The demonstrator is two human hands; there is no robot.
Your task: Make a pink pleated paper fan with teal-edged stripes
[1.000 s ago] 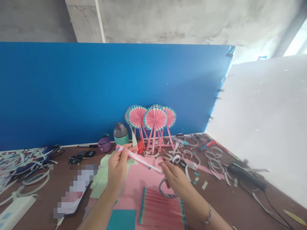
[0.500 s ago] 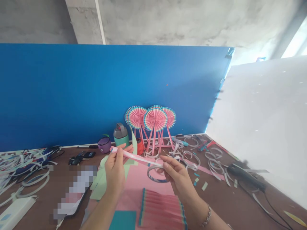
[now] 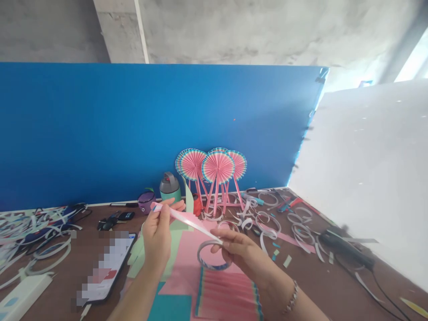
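My left hand (image 3: pixel 160 234) pinches one end of a narrow pink paper strip (image 3: pixel 156 207). White tape (image 3: pixel 187 218) stretches along and beyond it, slanting down to the right. At the other end, the closed fingers of my right hand (image 3: pixel 242 249) grip a thin roll of tape (image 3: pixel 214 267), its ring hanging below the fingertips. Under my hands lie pink paper sheets (image 3: pixel 182 254) and pale green sheets (image 3: pixel 142 254). A pleated pink paper piece (image 3: pixel 229 292) with blue-edged ends rests nearest me, beside a teal sheet (image 3: pixel 170 307).
Several pink round paper fans (image 3: pixel 218 167) on stick handles stand against the blue partition (image 3: pixel 100 133). A green flask (image 3: pixel 170 189) and purple cup (image 3: pixel 146 201) are left of them. Tape rings and curled strips (image 3: pixel 267 223) litter the right; a phone (image 3: pixel 110 276) lies left, near a power strip (image 3: pixel 25 296).
My right hand has moved a little left and down, and the tape roll has dropped lower with it. The left hand keeps its pinch almost in place.
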